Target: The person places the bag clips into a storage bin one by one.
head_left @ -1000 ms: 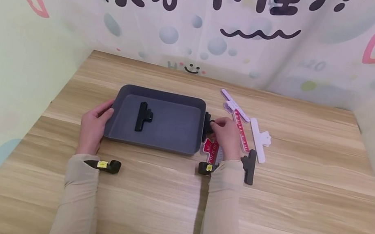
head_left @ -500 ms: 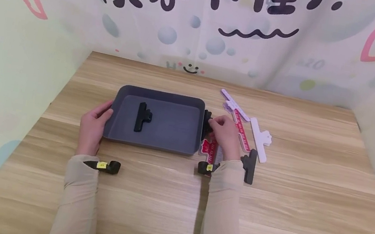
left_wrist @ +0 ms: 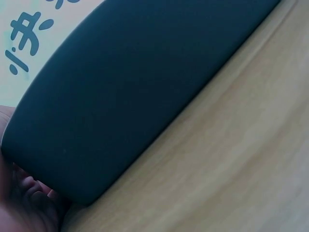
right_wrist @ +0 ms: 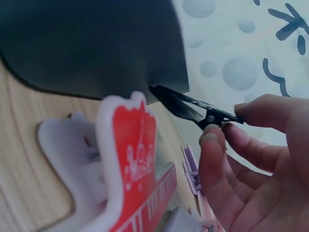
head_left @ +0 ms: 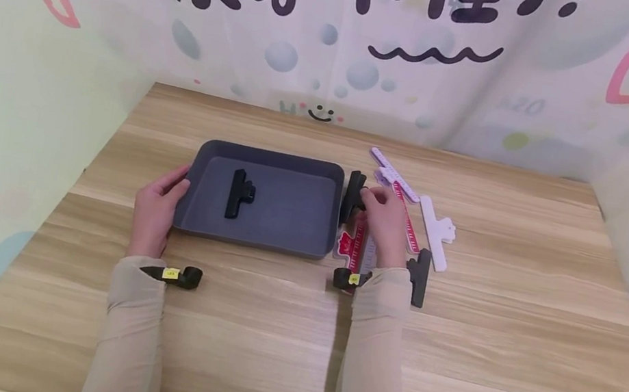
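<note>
My left hand [head_left: 156, 211] holds the left end of a dark grey tray [head_left: 282, 242], its thumb at the rim. In the left wrist view the tray's outer wall [left_wrist: 125, 106] covers most of the fingers. A black bag clip [head_left: 241, 194] lies inside the tray. Just outside the tray's right wall, my right hand [head_left: 383, 221] pinches another black bag clip [head_left: 353, 197] by its handles. The right wrist view shows that clip [right_wrist: 181, 104] with its bars spread apart, close to the tray wall [right_wrist: 96, 43].
Right of the tray lie a red ruler clip [head_left: 347, 244], partly under my right hand, another red one [head_left: 406, 222], a purple one [head_left: 394, 173], a white clip [head_left: 436, 234] and a black clip [head_left: 419, 279]. A printed cloth [head_left: 335, 74] stands behind the wooden table [head_left: 239, 350].
My right hand has moved slightly away from me along the tray's right side with the black bag clip, whose bars now show apart. The left hand and tray stay put.
</note>
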Available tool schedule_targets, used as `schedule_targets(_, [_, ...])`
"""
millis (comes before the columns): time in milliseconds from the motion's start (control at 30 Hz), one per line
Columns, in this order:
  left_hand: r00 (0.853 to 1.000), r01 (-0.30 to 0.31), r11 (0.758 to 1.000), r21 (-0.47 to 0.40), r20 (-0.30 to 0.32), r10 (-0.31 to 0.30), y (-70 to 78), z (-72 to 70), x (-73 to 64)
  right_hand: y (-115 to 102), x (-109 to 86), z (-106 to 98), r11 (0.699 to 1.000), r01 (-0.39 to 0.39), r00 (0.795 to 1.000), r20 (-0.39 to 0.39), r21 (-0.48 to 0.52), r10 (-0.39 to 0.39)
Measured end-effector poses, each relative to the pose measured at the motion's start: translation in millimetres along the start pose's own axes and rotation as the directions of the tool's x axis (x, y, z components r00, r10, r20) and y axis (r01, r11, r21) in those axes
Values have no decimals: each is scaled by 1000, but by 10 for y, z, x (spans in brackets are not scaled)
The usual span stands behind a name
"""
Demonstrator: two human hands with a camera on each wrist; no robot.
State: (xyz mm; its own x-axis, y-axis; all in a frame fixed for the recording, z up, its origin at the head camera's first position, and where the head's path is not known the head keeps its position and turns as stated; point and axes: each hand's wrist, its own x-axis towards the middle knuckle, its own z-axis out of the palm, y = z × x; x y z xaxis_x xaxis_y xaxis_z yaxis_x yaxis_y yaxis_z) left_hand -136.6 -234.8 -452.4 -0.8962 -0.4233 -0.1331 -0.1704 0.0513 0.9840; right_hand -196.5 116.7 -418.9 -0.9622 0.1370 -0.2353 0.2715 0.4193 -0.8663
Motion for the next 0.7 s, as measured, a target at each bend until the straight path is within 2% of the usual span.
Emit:
schedule_targets(300, [1000, -8, 1000, 4, -2, 8, 5, -2, -1, -36, -26, -28, 991, 6, 998, -62, 136, 2])
schedule_targets(700, [1000, -14, 1000, -7, 5, 14, 11, -1, -4, -53, -24, -25, 981, 52, 994, -102, 185, -33])
